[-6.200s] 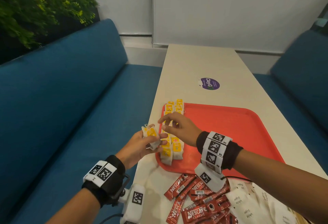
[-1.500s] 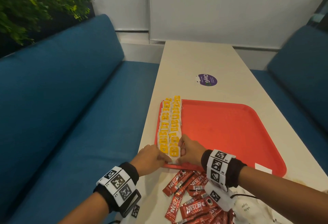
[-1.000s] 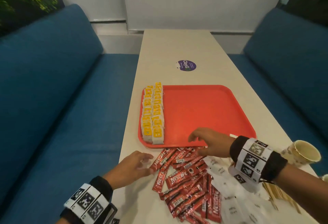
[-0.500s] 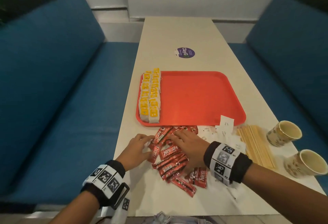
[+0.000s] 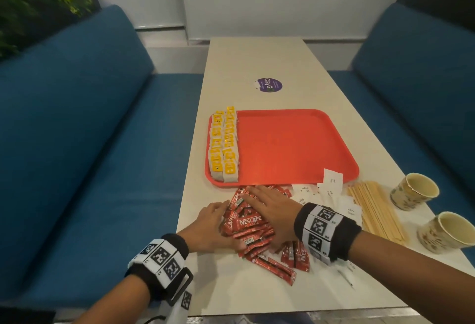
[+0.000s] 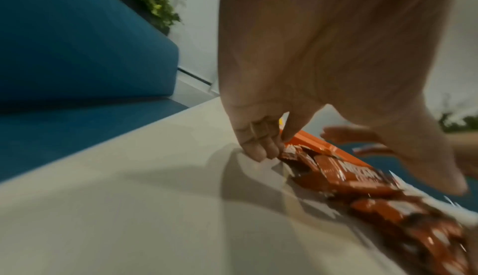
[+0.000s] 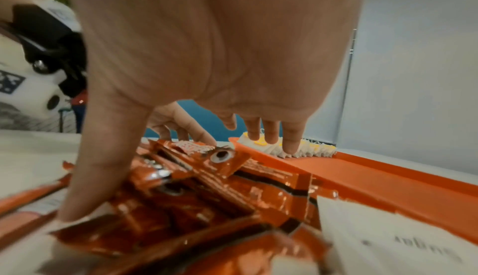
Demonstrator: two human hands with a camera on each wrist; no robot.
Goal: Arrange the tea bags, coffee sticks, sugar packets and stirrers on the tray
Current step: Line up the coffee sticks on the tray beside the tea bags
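Observation:
A pile of red Nescafe coffee sticks (image 5: 250, 222) lies on the table just in front of the red tray (image 5: 290, 149). My left hand (image 5: 218, 221) cups the pile's left side, fingers (image 6: 261, 146) curled at its far end and thumb at its near end. My right hand (image 5: 267, 210) lies over the pile, fingers (image 7: 289, 140) straight and spread, thumb pressing the sticks (image 7: 207, 187). Two rows of yellow-tagged tea bags (image 5: 223, 149) fill the tray's left side. White sugar packets (image 5: 331, 182) and wooden stirrers (image 5: 372, 208) lie to the right.
Two paper cups (image 5: 413, 190) (image 5: 447, 231) stand at the table's right edge. A few loose coffee sticks (image 5: 277, 267) lie nearer me. A purple sticker (image 5: 268, 84) marks the table beyond the tray. Blue benches (image 5: 90, 156) flank the table.
Both hands left the tea bag rows on the tray and came down to the coffee sticks. In the last half second they have drawn the pile tighter between them.

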